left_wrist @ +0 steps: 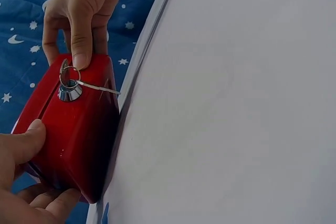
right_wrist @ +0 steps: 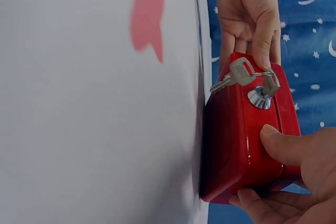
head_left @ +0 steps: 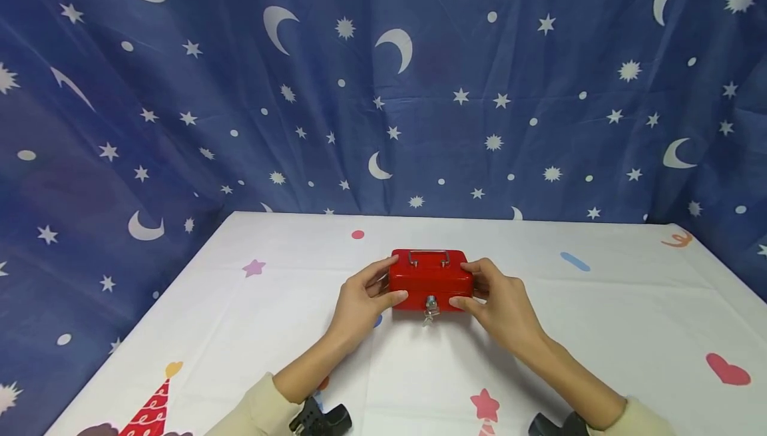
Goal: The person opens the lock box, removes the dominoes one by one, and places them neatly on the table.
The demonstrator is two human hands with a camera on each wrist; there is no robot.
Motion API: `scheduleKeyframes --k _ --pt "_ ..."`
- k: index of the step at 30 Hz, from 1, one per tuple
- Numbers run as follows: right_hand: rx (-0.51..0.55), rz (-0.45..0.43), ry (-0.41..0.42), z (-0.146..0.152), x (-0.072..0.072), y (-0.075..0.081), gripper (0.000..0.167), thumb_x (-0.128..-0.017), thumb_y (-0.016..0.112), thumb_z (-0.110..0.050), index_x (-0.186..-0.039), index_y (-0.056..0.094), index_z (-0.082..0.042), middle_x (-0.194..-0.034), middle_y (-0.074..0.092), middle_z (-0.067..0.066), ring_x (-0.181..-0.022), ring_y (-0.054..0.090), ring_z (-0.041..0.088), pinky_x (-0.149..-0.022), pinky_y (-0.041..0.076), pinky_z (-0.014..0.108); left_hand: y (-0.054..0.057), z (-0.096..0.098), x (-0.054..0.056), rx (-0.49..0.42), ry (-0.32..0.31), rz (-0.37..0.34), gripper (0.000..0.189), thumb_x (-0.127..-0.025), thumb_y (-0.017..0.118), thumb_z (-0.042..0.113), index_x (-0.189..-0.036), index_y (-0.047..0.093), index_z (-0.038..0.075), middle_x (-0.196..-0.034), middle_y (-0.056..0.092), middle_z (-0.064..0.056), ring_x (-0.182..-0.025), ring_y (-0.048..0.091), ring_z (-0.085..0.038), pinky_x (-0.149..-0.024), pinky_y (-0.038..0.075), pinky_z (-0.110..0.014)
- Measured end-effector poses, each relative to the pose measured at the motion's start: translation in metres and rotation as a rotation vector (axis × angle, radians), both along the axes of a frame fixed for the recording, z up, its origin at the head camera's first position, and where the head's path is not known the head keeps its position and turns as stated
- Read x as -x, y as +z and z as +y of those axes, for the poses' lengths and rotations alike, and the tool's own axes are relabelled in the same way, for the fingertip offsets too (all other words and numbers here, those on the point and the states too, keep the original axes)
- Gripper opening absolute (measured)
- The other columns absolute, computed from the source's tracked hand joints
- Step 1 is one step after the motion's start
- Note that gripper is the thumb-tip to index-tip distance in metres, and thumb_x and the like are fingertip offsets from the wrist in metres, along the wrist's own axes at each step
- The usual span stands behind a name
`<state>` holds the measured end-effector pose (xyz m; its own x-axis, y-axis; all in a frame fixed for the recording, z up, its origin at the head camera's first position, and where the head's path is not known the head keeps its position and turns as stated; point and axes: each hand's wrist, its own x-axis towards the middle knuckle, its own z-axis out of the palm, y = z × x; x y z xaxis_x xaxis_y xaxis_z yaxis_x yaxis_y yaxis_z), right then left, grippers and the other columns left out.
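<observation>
Red cash box (head_left: 431, 279): held between two hands near the middle of the white-covered surface (head_left: 629, 329), lid apparently closed, lock side toward the person.
Left hand (head_left: 359, 299): pinches one end, thumb on the front face, fingers wrapped along the side.
Right hand (head_left: 506, 303): mirrors it at the opposite end, thumb on the front near the corner, fingers around the side.
Base: hard to judge whether it touches the cloth or sits just above; shadow blurs the contact.
Grip: the matched hold suits steadying or shifting the box, with even pressure from both sides likely to prevent a twist.
Lock (right_wrist: 260, 98): a chrome cylinder with one key in place; thumbs are best left clear of it.
Spare key (right_wrist: 241, 72): dangles on the ring from the lock and could snag under the front edge if the box tips forward.
Handle (head_left: 429, 251): a metal bail on the lid, untouched; the end hold should give better control for a level, gentle placement.
</observation>
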<state>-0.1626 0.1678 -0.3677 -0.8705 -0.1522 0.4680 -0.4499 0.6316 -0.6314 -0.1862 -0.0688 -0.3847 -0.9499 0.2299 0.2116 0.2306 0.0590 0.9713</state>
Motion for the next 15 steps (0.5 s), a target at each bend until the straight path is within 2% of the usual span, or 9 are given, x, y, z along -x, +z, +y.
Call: scheduleKeyframes --k 7,15 --pt "0.004 -0.022 -0.057 -0.001 0.012 -0.003 0.049 -0.069 0.084 -0.003 -0.11 0.057 0.002 -0.101 0.068 0.023 -0.087 0.069 0.034 -0.078 0.055 0.043 -0.002 0.01 0.016 0.01 0.046 -0.005 0.061 -0.078 0.075 -0.003 -0.135 0.055 0.008 -0.136 0.051 -0.017 -0.12 0.053 -0.03 -0.089 0.049 -0.032" --pt "0.029 -0.026 -0.101 -0.003 0.023 -0.005 0.048 -0.071 0.083 -0.001 -0.111 0.057 0.004 -0.103 0.067 0.025 -0.091 0.068 0.037 -0.082 0.053 0.044 -0.006 0.018 0.032 0.008 0.083 0.007 0.062 -0.077 0.075 -0.007 -0.134 0.057 0.008 -0.135 0.053 -0.016 -0.118 0.055 -0.03 -0.088 0.05 -0.032"
